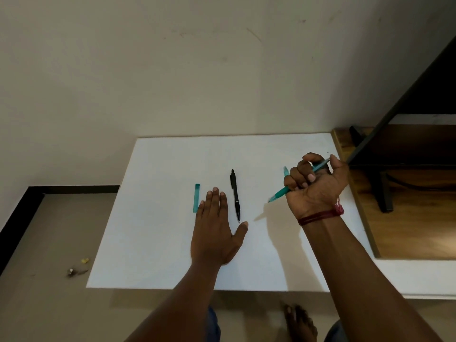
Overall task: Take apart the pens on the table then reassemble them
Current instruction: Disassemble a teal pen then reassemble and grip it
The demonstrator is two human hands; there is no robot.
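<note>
Litter (76, 267) lies on the floor left of the white table (153, 255), whose left edge slants back to the wall. The widest free stretch of its top is near that edge. One loose teal piece (196, 198) lies just left of the left hand (217, 233), which rests flat, fingers together, thumb out. One black pen (235, 195) lies just right of its fingers. The raised right hand (318, 183) fists one teal pen (278, 193); a second teal piece (286, 172) peeks from behind it. A wooden shelf (407, 218) crowds the right edge.
</note>
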